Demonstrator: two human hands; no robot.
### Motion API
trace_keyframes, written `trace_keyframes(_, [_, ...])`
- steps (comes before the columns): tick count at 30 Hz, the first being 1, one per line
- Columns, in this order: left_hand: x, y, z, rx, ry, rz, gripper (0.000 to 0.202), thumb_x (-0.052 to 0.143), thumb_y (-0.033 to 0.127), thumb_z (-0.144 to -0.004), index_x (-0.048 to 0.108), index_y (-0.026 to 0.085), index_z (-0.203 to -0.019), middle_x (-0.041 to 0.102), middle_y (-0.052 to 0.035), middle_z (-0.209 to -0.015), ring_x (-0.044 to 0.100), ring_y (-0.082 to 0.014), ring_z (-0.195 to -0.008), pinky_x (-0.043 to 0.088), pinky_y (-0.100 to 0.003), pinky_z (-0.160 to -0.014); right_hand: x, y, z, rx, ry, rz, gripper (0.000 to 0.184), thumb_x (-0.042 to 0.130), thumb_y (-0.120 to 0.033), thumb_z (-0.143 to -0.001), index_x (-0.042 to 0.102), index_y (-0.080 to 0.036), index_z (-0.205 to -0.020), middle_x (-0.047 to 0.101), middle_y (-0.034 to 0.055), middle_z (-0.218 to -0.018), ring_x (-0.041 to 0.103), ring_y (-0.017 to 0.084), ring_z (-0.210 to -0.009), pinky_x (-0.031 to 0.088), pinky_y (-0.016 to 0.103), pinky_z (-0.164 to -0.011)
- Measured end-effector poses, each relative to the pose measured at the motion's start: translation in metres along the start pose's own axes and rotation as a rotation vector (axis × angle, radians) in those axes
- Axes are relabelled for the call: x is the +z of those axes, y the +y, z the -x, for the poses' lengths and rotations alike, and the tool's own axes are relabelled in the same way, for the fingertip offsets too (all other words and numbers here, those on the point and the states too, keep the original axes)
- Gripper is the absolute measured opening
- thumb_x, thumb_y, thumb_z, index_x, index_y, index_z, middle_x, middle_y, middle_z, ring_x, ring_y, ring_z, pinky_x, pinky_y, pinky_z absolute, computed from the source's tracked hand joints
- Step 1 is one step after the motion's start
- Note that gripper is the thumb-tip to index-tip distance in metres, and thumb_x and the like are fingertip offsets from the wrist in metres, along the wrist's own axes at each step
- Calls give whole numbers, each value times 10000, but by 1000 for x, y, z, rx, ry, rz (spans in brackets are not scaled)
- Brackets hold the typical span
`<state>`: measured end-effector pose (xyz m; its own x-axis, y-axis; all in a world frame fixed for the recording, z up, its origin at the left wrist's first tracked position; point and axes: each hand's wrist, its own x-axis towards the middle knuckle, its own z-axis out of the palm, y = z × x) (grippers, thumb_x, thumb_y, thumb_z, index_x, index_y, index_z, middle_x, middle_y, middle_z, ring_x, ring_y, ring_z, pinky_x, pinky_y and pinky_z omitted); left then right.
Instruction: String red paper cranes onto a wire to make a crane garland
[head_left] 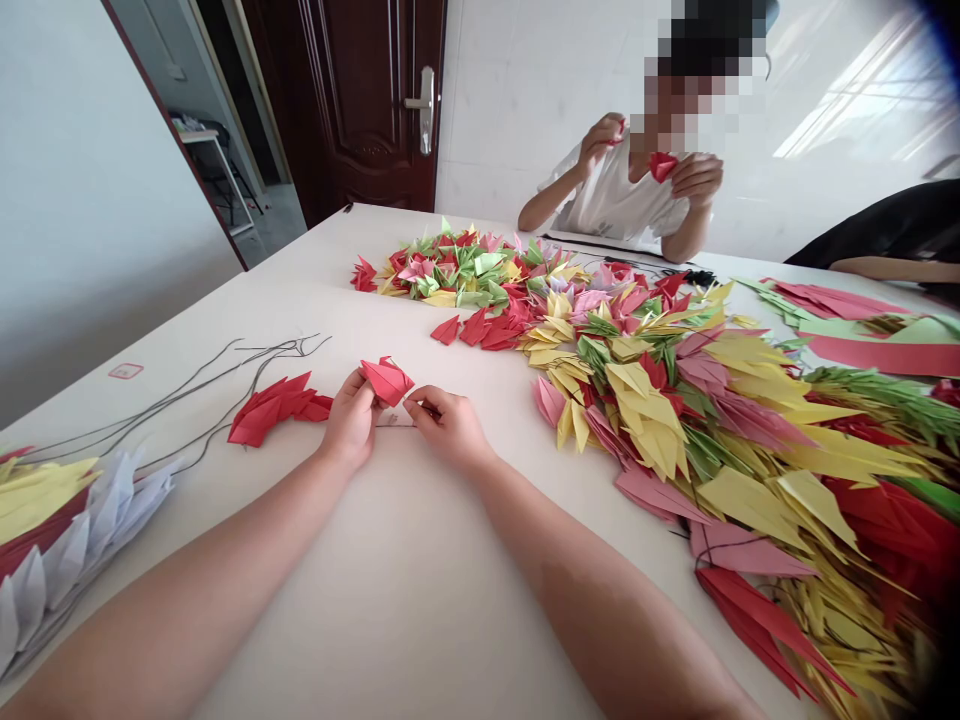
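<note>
In the head view, my left hand pinches a red folded paper crane above the white table. My right hand is closed just to the right of it, thumb and forefinger together close to the paper's lower edge. Whatever those fingers grip is too small to make out. Left of my left hand lies a short row of red folded paper pieces, apparently strung together. Dark cords spread over the table beyond it.
A large heap of yellow, pink, green and red folded papers covers the right and far table. White strung pieces lie at the near left. Across the table a person holds red paper pieces. Behind stands a dark door.
</note>
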<state>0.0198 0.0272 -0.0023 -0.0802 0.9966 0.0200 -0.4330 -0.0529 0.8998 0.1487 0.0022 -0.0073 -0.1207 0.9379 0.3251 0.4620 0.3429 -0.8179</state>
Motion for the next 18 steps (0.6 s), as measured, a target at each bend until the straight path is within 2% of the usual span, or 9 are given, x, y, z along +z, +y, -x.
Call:
trace_keyframes(7, [1,1,0,-18,23,33,50,577,205,-645,541,175,-625,473,59,-549,407,-72,-499,349,-200,-507,1,0,0,-15,13,0,174,468,-312,-782,586,-188,-751,499,-35,-557,385,75,-485,320,198,-511])
trace_keyframes(11, [1,2,0,-13,-6,4,42,560,197,-652,538,180,-621,454,60,-523,407,-76,-492,345,-204,-502,1,0,0,-11,14,4,174,474,-315,-780,590,-189,-754,498,-36,-556,390,75,-485,323,197,-514])
trace_keyframes(18, [-1,-3,1,-8,-48,-141,69,592,223,-635,547,177,-611,511,42,-561,431,-80,-522,348,-211,-516,0,2,-1,-24,13,-4,177,468,-309,-796,604,-196,-797,541,-25,-590,421,81,-500,343,197,-524])
